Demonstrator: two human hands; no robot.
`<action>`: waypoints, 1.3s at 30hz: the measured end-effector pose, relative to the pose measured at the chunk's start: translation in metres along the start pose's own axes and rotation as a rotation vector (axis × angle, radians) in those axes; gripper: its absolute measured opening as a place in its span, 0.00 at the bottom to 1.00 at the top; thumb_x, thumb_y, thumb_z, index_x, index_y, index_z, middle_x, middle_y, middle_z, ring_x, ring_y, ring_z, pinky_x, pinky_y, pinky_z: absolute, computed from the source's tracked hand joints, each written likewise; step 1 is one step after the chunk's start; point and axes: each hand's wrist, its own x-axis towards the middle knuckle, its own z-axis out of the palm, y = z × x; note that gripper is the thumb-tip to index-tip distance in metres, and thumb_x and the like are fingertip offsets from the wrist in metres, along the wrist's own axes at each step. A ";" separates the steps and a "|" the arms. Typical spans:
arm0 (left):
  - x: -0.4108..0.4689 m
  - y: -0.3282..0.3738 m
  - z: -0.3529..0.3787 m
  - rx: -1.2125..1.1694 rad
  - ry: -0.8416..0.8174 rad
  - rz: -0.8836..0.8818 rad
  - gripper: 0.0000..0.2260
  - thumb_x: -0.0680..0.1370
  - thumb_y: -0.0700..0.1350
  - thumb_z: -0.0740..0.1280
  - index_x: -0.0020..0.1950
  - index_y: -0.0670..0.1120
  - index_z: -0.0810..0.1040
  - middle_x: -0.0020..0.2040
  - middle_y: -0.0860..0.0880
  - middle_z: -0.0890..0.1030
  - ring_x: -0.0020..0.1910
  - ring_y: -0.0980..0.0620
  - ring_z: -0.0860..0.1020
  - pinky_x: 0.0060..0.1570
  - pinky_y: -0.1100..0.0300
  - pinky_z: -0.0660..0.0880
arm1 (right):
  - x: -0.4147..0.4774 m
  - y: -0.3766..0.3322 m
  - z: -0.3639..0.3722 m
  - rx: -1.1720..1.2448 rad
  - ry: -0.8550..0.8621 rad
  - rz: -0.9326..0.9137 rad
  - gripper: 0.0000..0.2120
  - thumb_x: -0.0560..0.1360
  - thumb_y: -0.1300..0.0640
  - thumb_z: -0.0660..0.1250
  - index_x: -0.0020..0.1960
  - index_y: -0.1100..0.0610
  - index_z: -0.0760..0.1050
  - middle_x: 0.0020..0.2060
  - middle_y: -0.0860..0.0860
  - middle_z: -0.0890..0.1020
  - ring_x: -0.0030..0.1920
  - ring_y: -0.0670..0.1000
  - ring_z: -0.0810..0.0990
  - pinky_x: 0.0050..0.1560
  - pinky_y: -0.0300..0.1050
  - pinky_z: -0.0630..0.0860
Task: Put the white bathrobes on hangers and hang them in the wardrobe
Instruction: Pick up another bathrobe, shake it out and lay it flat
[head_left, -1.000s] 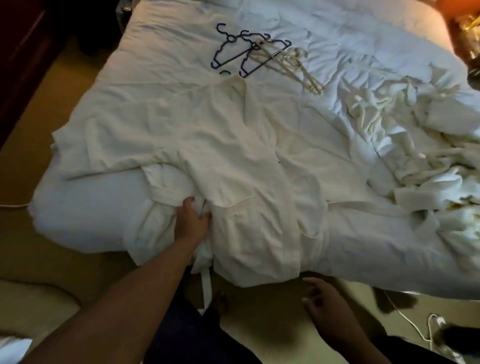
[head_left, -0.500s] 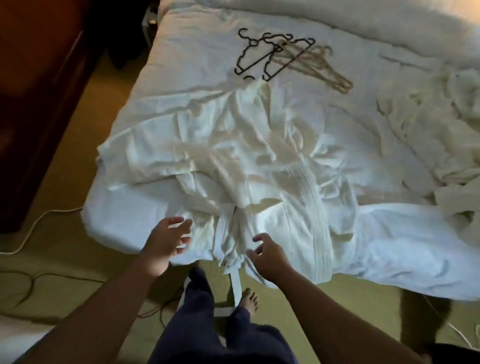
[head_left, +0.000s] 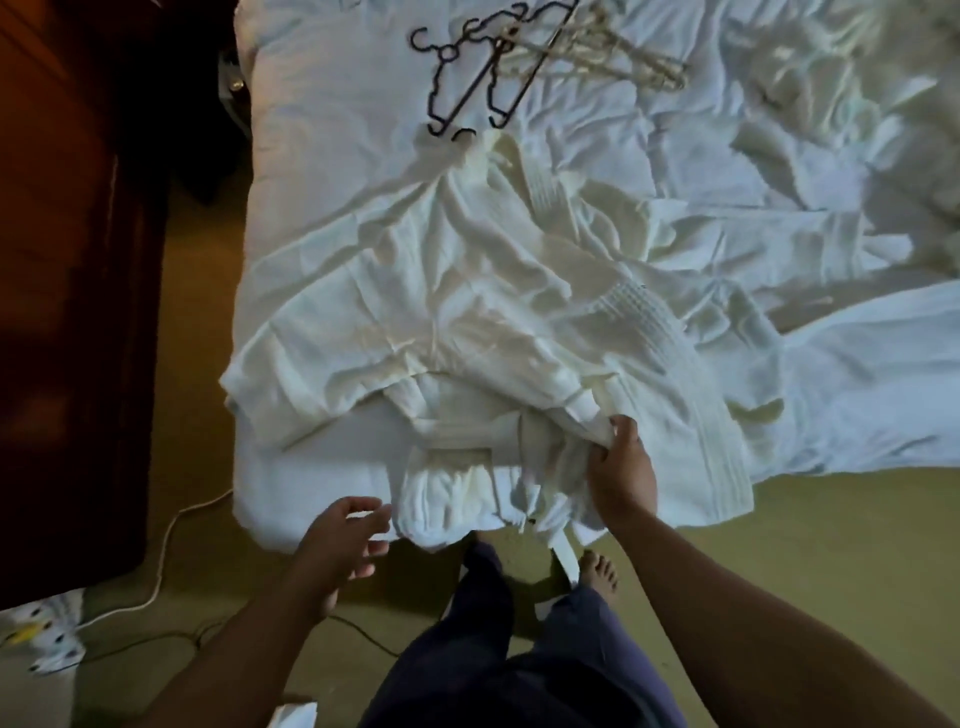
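A white cotton bathrobe (head_left: 467, 291) lies spread and wrinkled on the near part of a bed with a white quilted cover (head_left: 322, 104), in the centre of the frame. Its lower edge hangs over the side of the bed toward the person. The right hand (head_left: 621, 467) pinches a fold of the bathrobe near the bed edge, with thumb and fingers closed on the cloth. The left hand (head_left: 343, 540) is in the lower middle, just beside the hanging hem; its fingers are spread and loose and hold nothing. A narrow white cloth belt (head_left: 563, 553) drops from the bathrobe toward the floor, between the legs in dark blue trousers (head_left: 493, 665) and beside a bare foot (head_left: 600, 571).

At the top of the frame, just beyond the collar, lie black plastic hangers (head_left: 467, 91). A bunch of cream-coloured hangers (head_left: 639, 65) overlaps them on the right. In the upper right there is more crumpled white cloth (head_left: 810, 93); I cannot tell if it is a second bathrobe.

Along the left edge stands a tall piece of dark brown wooden furniture (head_left: 67, 312). A white cable (head_left: 166, 556) runs over the olive carpet (head_left: 805, 545) in the narrow space between this furniture and the bed. A patterned cloth (head_left: 47, 644) lies in the lower left corner.
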 end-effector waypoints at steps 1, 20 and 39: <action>0.001 0.007 0.016 0.071 -0.063 0.013 0.11 0.78 0.47 0.71 0.59 0.47 0.77 0.52 0.44 0.83 0.45 0.47 0.82 0.39 0.56 0.75 | -0.004 -0.002 -0.015 0.021 0.036 -0.028 0.14 0.79 0.56 0.61 0.63 0.52 0.66 0.51 0.57 0.81 0.48 0.61 0.79 0.41 0.48 0.69; 0.058 0.091 0.228 0.583 0.095 0.356 0.27 0.76 0.55 0.68 0.72 0.48 0.64 0.64 0.39 0.76 0.65 0.37 0.73 0.61 0.48 0.70 | 0.001 -0.056 -0.128 -0.188 -0.258 -0.316 0.28 0.70 0.45 0.76 0.67 0.47 0.70 0.49 0.48 0.80 0.47 0.51 0.79 0.47 0.48 0.78; -0.009 0.070 0.018 0.833 -0.300 0.320 0.13 0.77 0.53 0.70 0.43 0.43 0.78 0.29 0.44 0.82 0.27 0.48 0.80 0.33 0.62 0.73 | -0.029 -0.062 -0.126 -0.605 -0.303 -0.439 0.36 0.75 0.62 0.63 0.79 0.44 0.56 0.60 0.53 0.69 0.54 0.58 0.78 0.54 0.55 0.79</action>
